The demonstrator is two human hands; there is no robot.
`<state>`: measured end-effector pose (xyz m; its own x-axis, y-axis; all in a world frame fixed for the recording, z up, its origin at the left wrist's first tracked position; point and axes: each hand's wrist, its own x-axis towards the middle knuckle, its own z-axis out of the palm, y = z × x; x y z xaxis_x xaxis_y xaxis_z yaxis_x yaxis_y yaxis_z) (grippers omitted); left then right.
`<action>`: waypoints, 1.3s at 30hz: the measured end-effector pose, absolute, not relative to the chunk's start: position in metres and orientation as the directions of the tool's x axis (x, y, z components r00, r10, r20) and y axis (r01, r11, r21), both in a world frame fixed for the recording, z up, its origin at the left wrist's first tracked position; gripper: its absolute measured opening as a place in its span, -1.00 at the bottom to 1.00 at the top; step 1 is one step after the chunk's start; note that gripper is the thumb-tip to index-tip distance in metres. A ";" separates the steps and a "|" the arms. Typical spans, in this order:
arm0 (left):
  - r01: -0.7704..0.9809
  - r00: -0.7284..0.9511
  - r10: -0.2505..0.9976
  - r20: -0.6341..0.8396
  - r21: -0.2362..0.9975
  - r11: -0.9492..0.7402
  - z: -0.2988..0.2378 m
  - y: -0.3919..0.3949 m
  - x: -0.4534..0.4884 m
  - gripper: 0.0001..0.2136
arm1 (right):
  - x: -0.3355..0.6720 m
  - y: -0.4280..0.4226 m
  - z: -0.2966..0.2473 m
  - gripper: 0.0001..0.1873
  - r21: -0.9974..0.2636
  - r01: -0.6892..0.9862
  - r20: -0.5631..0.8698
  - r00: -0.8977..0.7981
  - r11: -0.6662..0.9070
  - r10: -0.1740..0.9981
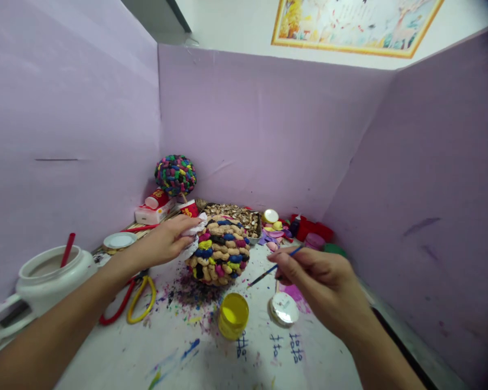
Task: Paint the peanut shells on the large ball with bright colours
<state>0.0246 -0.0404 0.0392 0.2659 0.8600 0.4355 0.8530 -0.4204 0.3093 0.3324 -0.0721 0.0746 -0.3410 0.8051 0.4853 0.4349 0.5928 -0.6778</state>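
Head view: the peanut-shell ball point(222, 253) sits near twelve o'clock from the yellow paint jar point(233, 318); fingers of the left hand point(168, 237) clamp white tissue point(193, 238) at the ball's ten o'clock, those of the right hand point(319, 276) pinch a paintbrush point(264, 274). It looks light but brittle, best cradled where unpainted.

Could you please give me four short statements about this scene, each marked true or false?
1. The left hand holds a white tissue by the ball. True.
2. The right hand is empty. False: it holds a paintbrush.
3. The open jar contains yellow paint. True.
4. The stick in the white pot is blue. False: it is red.
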 end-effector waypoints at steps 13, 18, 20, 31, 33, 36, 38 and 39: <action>0.849 0.276 0.859 0.432 0.310 -0.428 0.036 -0.042 0.022 -0.54 | 0.298 -0.075 0.050 -0.77 -0.463 0.692 0.074 -0.592 0.553 0.802; 0.840 0.312 0.850 0.425 0.295 -0.456 0.037 -0.044 0.021 -0.54 | 0.313 -0.075 0.060 -0.71 -0.605 0.586 0.186 -0.555 0.539 0.811; 0.841 0.322 0.848 0.420 0.285 -0.460 0.038 -0.046 0.021 -0.53 | 0.318 -0.075 0.062 -0.69 -0.672 0.518 0.245 -0.520 0.530 0.818; 0.878 0.323 0.882 0.342 0.239 -0.414 0.048 -0.055 0.023 -0.47 | 0.326 -0.080 0.069 -0.68 -0.789 0.253 0.503 -0.255 0.559 0.826; 0.891 0.320 0.891 0.321 0.219 -0.398 0.050 -0.058 0.024 -0.47 | 0.327 -0.080 0.071 -0.68 -0.794 0.167 0.564 -0.158 0.585 0.811; 0.903 0.311 0.899 0.307 0.201 -0.381 0.052 -0.060 0.027 -0.47 | 0.327 -0.081 0.073 -0.67 -0.772 0.104 0.624 -0.068 0.627 0.779; 0.903 0.318 0.897 0.306 0.193 -0.385 0.053 -0.062 0.028 -0.47 | 0.326 -0.080 0.071 -0.68 -0.749 0.106 0.654 -0.041 0.654 0.755; 0.901 0.324 0.894 0.309 0.189 -0.392 0.052 -0.062 0.029 -0.47 | 0.326 -0.079 0.070 -0.69 -0.733 0.121 0.672 -0.029 0.670 0.740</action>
<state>0.0289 -0.0620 0.0525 0.3239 0.8943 0.3087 0.9005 -0.3915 0.1892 0.3258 -0.0793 0.0699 -0.0293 0.7403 0.6716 0.1206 0.6696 -0.7329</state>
